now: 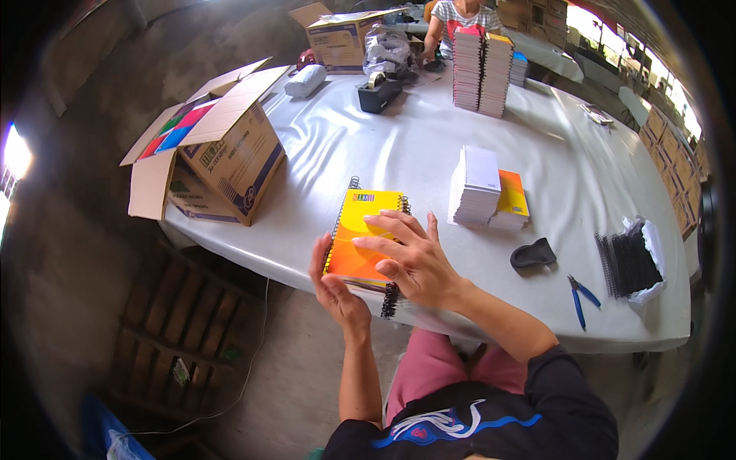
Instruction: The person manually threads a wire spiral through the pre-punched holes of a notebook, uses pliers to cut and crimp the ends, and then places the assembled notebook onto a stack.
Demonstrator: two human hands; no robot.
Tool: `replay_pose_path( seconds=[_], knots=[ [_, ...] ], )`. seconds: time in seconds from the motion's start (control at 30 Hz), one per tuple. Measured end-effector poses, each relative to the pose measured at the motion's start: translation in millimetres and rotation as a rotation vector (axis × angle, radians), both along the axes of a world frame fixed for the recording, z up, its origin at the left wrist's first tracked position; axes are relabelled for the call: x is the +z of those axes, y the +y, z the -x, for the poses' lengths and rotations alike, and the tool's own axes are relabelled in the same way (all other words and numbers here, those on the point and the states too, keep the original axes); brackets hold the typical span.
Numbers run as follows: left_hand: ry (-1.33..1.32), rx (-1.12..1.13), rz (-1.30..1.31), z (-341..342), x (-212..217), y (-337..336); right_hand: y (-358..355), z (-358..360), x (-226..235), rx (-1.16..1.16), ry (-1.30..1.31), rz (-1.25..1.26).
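Note:
A small stack of spiral notebooks [360, 253] with yellow and orange covers lies at the table's near edge in front of me. Black coils stick out along both of its long sides. My left hand [340, 295] is upright at the stack's left near corner, fingers extended along its side. Over the right half of the top cover, my right hand [410, 257] spreads its fingers, the tips at the cover. Neither hand is wrapped round anything.
Right of the notebooks stand a stack of white pages [477, 180] and orange-yellow covers [512, 198]. Blue-handled pliers [580, 299], a black pouch-like item [533, 254] and black coils [627, 264] lie nearer. An open carton [230, 157] stands left; a tape dispenser [379, 93], tall notebook stacks [481, 73] and a person [464, 19] are beyond.

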State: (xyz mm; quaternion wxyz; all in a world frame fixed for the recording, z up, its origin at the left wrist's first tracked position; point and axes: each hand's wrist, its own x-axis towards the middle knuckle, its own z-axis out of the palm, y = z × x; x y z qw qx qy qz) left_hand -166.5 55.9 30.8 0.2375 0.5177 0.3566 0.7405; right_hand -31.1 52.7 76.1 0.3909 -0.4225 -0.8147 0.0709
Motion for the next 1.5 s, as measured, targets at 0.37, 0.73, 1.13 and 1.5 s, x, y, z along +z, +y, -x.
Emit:
replay_pose_path(
  seconds=[0.37,0.73,1.13,1.5],
  knots=[
    [-0.228,-0.047,0.035,-17.2,5.3,6.2,48.1,-5.5,-19.6,0.039,0.485,0.092],
    [0.263,-0.491,-0.434,-113.0,38.9,-70.5,55.4,-279.8,-94.7,-0.889,0.874,0.465],
    [0.424,-0.594,0.969,-202.9,-35.4,138.1,86.4,-277.7,-89.1,-0.277,1.532,1.076],
    [0.532,-0.24,0.568,-202.1,-42.4,126.2,80.3,-267.5,-67.7,-0.49,1.288,0.935]
  ],
)
